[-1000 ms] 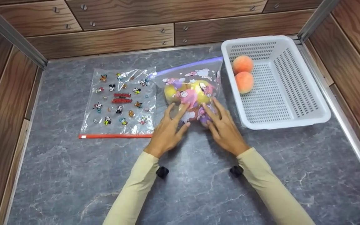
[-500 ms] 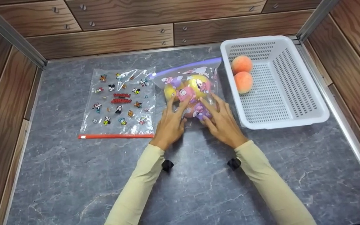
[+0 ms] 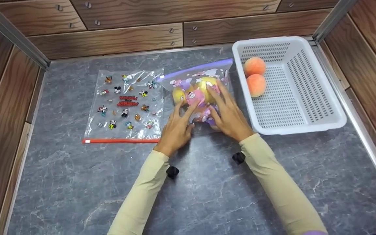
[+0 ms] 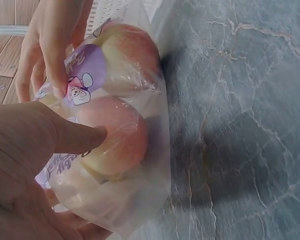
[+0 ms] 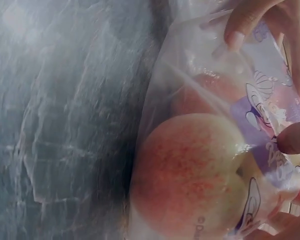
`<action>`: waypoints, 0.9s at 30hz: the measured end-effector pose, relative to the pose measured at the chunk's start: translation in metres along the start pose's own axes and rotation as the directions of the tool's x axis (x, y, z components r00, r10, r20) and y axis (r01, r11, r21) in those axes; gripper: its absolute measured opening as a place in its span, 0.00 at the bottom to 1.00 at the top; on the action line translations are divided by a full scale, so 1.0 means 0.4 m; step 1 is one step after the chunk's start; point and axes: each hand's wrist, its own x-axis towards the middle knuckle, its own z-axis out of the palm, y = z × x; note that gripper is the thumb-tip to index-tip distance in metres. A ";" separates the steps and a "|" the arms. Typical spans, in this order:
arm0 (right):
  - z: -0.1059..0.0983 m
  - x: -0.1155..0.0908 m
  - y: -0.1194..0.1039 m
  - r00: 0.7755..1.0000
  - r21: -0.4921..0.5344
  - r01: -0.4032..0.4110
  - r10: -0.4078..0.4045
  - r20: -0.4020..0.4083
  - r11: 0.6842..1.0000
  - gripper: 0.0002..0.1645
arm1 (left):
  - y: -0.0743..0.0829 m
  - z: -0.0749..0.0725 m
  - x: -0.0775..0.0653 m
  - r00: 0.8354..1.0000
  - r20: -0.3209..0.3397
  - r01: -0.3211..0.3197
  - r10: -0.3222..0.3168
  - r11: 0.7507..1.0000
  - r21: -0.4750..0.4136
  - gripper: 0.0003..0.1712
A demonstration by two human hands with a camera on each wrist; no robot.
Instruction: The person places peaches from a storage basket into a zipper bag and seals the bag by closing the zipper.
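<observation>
A clear zip bag [image 3: 214, 72] with a purple zip strip and pink cartoon prints lies between both hands, holding several fruits. Yellow fruit [image 3: 204, 84] shows through it in the head view. Reddish peaches show through the plastic in the wrist views, one peach [image 4: 115, 135] under the left thumb and a large peach [image 5: 190, 170] at the bag's near end. The left hand [image 3: 176, 131] rests on the bag's near left side, fingers spread. The right hand [image 3: 233, 116] lies along its right side with extended fingers touching the top. The bag's underside is hidden.
A flat clear bag [image 3: 116, 132] with a red zip strip and cartoon prints lies to the left. On the right stands a white slotted basket [image 3: 302, 127] with two peaches [image 3: 255, 85] against its left wall. Wood-patterned walls [image 3: 132, 37] enclose the grey marbled table [image 3: 194, 195].
The right hand has slid forward across the bag, its fingers reaching farther over the yellow fruit. The left hand has shifted slightly right. The bag's zip edge stays in about the same place.
</observation>
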 end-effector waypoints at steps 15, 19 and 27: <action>-0.025 0.006 -0.008 0.990 -0.139 0.102 -0.114 -0.079 0.985 0.33 | -0.010 -0.005 -0.006 0.999 -0.001 -0.047 0.047 0.998 -0.029 0.40; -0.024 -0.009 -0.005 0.997 -0.073 0.074 -0.076 -0.019 0.995 0.36 | -0.033 -0.017 -0.023 0.999 0.033 -0.026 0.029 0.996 -0.085 0.37; -0.022 -0.092 -0.003 0.995 0.061 0.049 -0.044 -0.087 0.997 0.40 | -0.124 -0.076 -0.106 0.992 0.031 0.125 -0.123 0.991 -0.053 0.41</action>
